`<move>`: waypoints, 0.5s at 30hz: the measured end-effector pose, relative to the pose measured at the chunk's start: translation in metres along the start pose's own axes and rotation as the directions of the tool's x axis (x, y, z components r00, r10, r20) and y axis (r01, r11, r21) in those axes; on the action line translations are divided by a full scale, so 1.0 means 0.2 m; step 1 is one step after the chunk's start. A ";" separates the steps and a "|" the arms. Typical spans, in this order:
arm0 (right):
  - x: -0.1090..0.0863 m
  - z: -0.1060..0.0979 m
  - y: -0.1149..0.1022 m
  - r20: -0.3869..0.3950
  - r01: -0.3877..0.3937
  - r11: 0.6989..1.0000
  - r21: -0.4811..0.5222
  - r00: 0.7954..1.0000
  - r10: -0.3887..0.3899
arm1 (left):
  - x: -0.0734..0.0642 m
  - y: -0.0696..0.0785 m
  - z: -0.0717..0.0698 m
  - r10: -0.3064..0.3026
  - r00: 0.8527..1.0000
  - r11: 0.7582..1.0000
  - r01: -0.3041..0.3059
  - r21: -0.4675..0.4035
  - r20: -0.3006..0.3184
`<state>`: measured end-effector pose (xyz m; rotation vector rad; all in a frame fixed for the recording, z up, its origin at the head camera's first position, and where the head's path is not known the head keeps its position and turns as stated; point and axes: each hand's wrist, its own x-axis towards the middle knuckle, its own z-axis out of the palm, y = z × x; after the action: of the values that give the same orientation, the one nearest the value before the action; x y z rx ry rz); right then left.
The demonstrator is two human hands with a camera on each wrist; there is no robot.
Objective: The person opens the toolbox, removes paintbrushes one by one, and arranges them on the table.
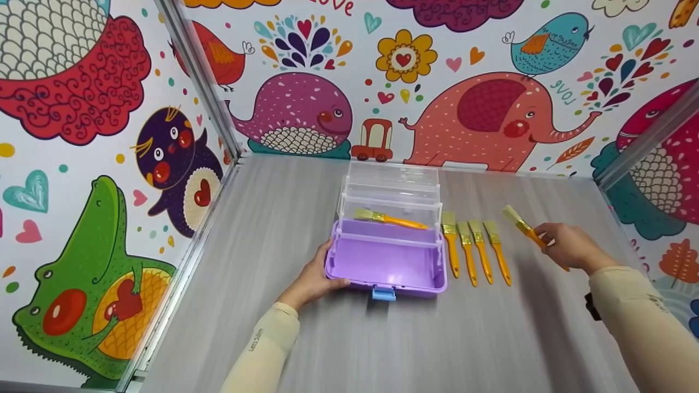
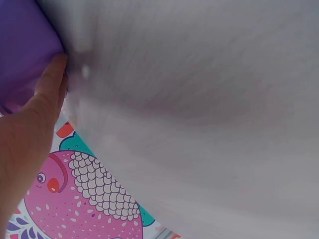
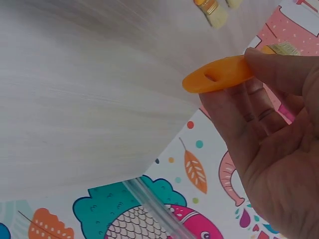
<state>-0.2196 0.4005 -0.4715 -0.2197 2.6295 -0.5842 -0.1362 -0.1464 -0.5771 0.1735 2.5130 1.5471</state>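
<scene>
A purple storage box (image 1: 385,265) stands with its clear lid (image 1: 393,176) and clear trays raised at the back and a blue latch (image 1: 384,293) in front. My left hand (image 1: 312,278) grips its front left corner, fingers along the side and thumb at the front; the purple wall (image 2: 25,45) also shows in the left wrist view. Farther right, my right hand (image 1: 570,245) pinches a paintbrush (image 1: 519,221) by its orange handle (image 3: 219,74), between thumb and fingers, bristles pointing away. Another paintbrush (image 1: 390,219) lies across a clear tray of the box.
Several orange-handled paintbrushes (image 1: 480,245) lie side by side right of the box, bristles toward the back. Everything is on a grey table (image 1: 437,344) enclosed by cartoon-printed panels (image 1: 306,43) at the back and sides, with metal strips (image 1: 199,76) at the corners.
</scene>
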 end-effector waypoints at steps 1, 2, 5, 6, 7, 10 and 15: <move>0.00 0.00 0.01 0.004 -0.001 1.000 0.001 1.000 0.001 | 0.00 0.00 0.00 -0.004 1.000 1.000 0.004 0.002 0.000; 0.00 0.00 0.01 0.007 -0.003 1.000 0.004 1.000 0.003 | 0.00 0.00 0.00 -0.010 1.000 1.000 0.010 0.004 0.001; 0.00 0.01 0.02 0.010 -0.003 1.000 0.003 1.000 0.003 | 0.00 0.01 0.00 -0.024 1.000 1.000 0.024 0.013 0.002; 0.00 0.01 0.03 0.008 -0.002 1.000 -0.001 1.000 0.002 | 0.00 0.01 0.00 -0.028 1.000 1.000 0.028 0.015 0.002; 0.00 0.02 0.03 0.006 -0.004 1.000 0.001 1.000 0.004 | 0.00 0.01 0.00 -0.032 0.999 0.999 0.032 0.016 0.002; 0.01 0.02 0.04 -0.004 -0.015 1.000 -0.003 1.000 0.015 | 0.00 0.01 0.00 -0.027 1.000 1.000 0.027 0.015 0.004; 0.02 0.04 0.06 -0.007 -0.018 1.000 0.007 1.000 0.018 | 0.00 0.00 0.00 -0.035 0.999 0.999 0.035 0.011 0.003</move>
<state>-0.2206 0.4071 -0.4855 -0.1917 2.6335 -0.5892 -0.1364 -0.1459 -0.5767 0.1328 2.5093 1.5185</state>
